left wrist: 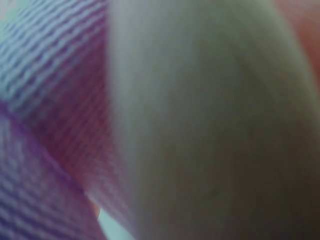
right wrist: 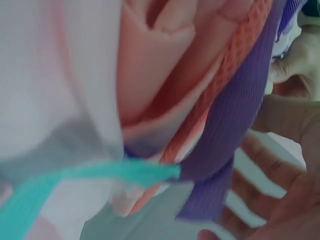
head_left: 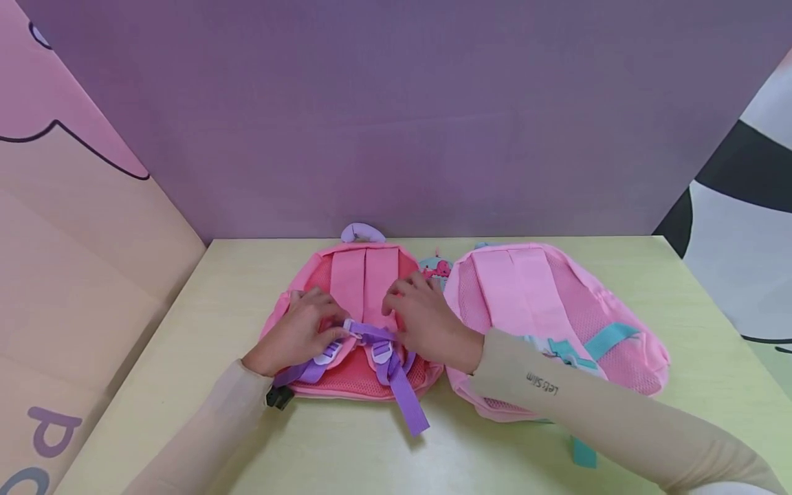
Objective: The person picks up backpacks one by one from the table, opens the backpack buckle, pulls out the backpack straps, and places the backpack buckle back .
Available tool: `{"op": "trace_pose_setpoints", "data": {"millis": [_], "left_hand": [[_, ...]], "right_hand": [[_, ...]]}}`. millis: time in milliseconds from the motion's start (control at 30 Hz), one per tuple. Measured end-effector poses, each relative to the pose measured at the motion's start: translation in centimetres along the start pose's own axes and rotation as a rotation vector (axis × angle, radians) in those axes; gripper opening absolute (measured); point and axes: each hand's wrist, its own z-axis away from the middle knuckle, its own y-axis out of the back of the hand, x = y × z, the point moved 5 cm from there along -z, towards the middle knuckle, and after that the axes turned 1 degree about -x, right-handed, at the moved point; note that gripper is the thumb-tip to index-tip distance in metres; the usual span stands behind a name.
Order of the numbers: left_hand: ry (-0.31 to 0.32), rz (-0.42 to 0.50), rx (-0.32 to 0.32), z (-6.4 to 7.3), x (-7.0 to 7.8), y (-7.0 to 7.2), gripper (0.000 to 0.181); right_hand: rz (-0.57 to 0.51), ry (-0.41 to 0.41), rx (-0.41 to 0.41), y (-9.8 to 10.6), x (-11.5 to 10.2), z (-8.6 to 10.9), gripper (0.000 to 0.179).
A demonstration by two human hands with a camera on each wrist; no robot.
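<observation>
A coral-pink backpack [head_left: 318, 275] lies with its padded back and shoulder straps facing up. Across those straps runs a purple chest strap [head_left: 374, 333] with a pale buckle at its left end. My left hand [head_left: 303, 326] pinches that buckle end between thumb and fingers. At the strap's other end, my right hand [head_left: 430, 320] grips the purple webbing, its fingertips partly hidden. In the right wrist view, purple webbing [right wrist: 235, 100] passes beside my right hand [right wrist: 280, 185], whose other fingers are spread. A blurred finger [left wrist: 215, 120] fills most of the left wrist view beside purple webbing [left wrist: 60, 90].
A light-pink backpack [head_left: 520, 289] with teal straps [head_left: 609, 338] lies to the right, under my right forearm. A small round charm [head_left: 436, 267] sits between the bags. A loose purple strap end [head_left: 410, 405] hangs toward the front. A purple panel [head_left: 433, 124] stands behind the table [head_left: 223, 289].
</observation>
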Motion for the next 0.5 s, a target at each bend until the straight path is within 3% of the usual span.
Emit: {"op": "trace_pose_setpoints", "data": {"millis": [133, 233, 500], "left_hand": [[-0.012, -0.006, 0.0, -0.1, 0.1, 0.0, 0.023], [-0.023, -0.01, 0.0, -0.2, 0.1, -0.1, 0.024], [-0.024, -0.018, -0.007, -0.2, 0.2, -0.1, 0.027]], "right_hand": [[-0.031, 0.108, -0.045, -0.6, -1.3, -0.3, 0.02], [-0.082, 0.141, -0.058, -1.0, -2.0, -0.7, 0.015], [-0.162, 0.072, -0.137, -2.1, -3.1, -1.8, 0.026]]}}
